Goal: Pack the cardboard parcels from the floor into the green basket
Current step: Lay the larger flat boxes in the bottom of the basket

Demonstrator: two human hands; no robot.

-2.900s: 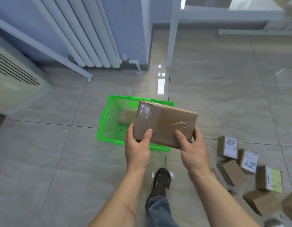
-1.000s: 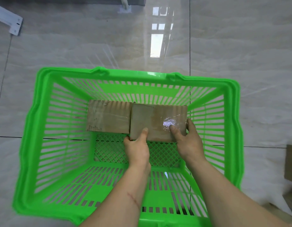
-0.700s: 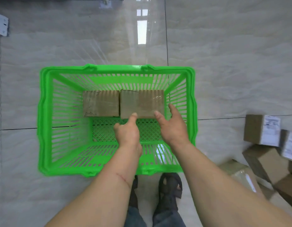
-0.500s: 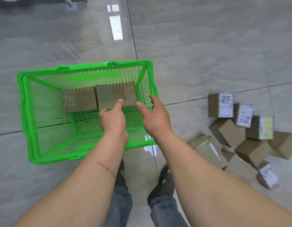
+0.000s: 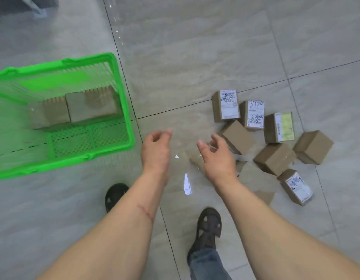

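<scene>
Two parcels (image 5: 74,108) now lie side by side against the far wall of the basket (image 5: 125,126); the second, held over it moments ago, is released. Left hand (image 5: 154,148) and right hand (image 5: 217,156) are withdrawn over the floor (image 5: 195,57), fingers loosely curled, nothing held. The next pick is judged imminent. Seven or so boxes (image 5: 276,156) are left heaped on the tiles by the right hand: matte brown cardboard, blocky, some with white labels. Basket: glossy green plastic lattice.
</scene>
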